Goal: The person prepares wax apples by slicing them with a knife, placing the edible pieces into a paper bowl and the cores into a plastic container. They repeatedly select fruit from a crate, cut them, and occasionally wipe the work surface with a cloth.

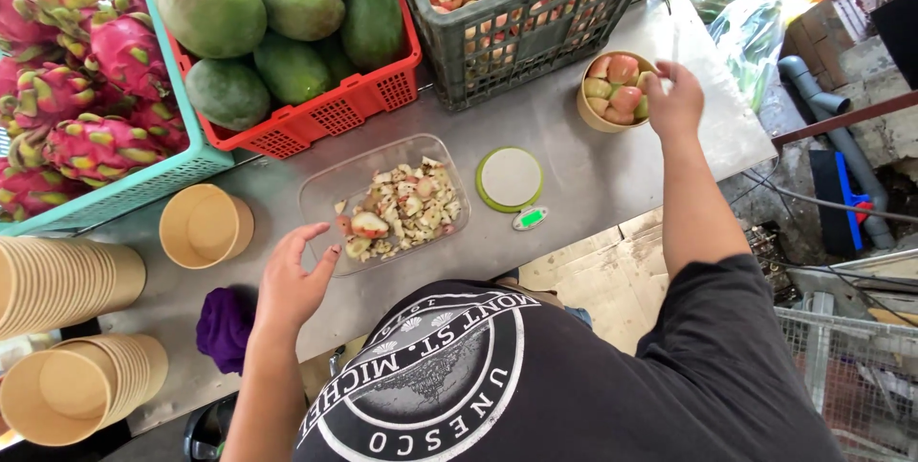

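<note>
My left hand (292, 280) hovers with fingers spread at the near left corner of a clear plastic tub (325, 185) holding cut fruit scraps. My right hand (675, 99) reaches out to the right, fingers pinched at the rim of a round paper bowl (585, 110) filled with pink and green fruit pieces; whether it grips a piece is unclear. Between the two sits a small round green kitchen scale (510, 180) with a lit display.
Steel table (593, 175). At the back stand a grey crate of pink fruit (535, 32), a red crate of green mangoes (316, 118) and a teal crate of dragon fruit (143, 185). An empty paper bowl (204, 226), stacked bowls (67, 280) and a purple cloth (226, 328) lie left.
</note>
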